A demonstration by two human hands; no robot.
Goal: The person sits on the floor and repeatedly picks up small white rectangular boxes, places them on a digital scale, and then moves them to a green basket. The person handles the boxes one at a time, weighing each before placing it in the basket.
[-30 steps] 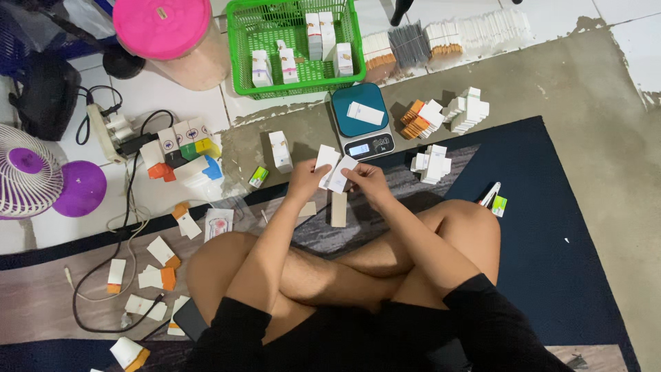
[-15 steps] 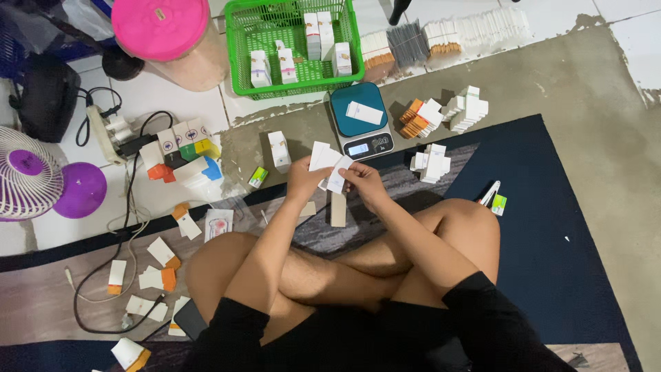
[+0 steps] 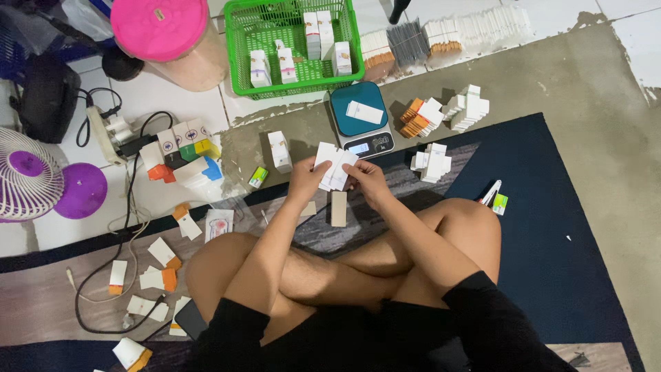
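Note:
I sit cross-legged on a dark mat. My left hand (image 3: 306, 180) and my right hand (image 3: 363, 180) together hold a flat white carton blank (image 3: 332, 167) in front of my knees. Just beyond it stands a small teal kitchen scale (image 3: 358, 118) with a white box (image 3: 364, 112) lying on its platform. A flat tan card (image 3: 338, 208) lies on the mat under my hands. An upright white box (image 3: 279, 151) stands to the left of my left hand.
A green basket (image 3: 241, 41) holds several white boxes at the back. Stacks of flat cartons (image 3: 441, 34) line the far edge; white box piles (image 3: 431, 162) sit right of the scale. A pink-lidded jar (image 3: 165, 34), fan (image 3: 27, 182), power strip and cables (image 3: 103, 131), scattered orange-white boxes (image 3: 162, 265) lie left.
The carton blank has shifted slightly between my fingers as I work it; my hands stay in the same place. Nothing else has moved.

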